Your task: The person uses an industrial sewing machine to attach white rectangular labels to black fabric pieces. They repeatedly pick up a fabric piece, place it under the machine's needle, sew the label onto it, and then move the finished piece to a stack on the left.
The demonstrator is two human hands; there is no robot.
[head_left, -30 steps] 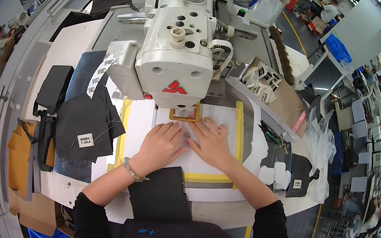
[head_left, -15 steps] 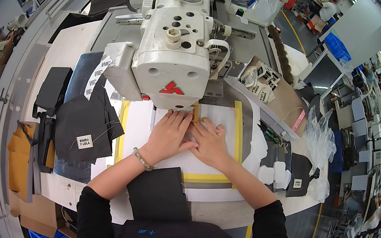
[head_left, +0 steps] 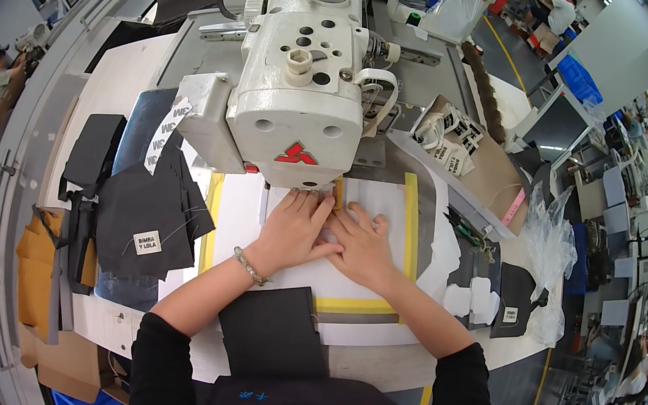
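Observation:
Both hands lie palm down on a white sheet (head_left: 368,272) edged with yellow tape, just below the head of a white industrial sewing machine (head_left: 294,123). My left hand (head_left: 292,230) has its fingers stretched forward, their tips at the machine's lower front edge. Beside it, my right hand (head_left: 359,245) rests with fingers spread, and the two thumbs meet or nearly meet. A small yellow-orange piece (head_left: 339,192) shows between the hands near the fingertips. Whatever lies directly beneath the fingers is hidden. Close to my body, a black fabric panel (head_left: 275,331) lies on the table.
Left of the sheet are stacked black fabric pieces (head_left: 142,217), one bearing a white label, and mustard pieces (head_left: 37,269). On the right stand a cardboard tray of labels (head_left: 471,170), dark-handled snippers (head_left: 463,227), white pads (head_left: 473,300) and clear plastic bags (head_left: 551,253).
The whole view has shifted slightly. My hands keep nearly the same place and pose on the white sheet.

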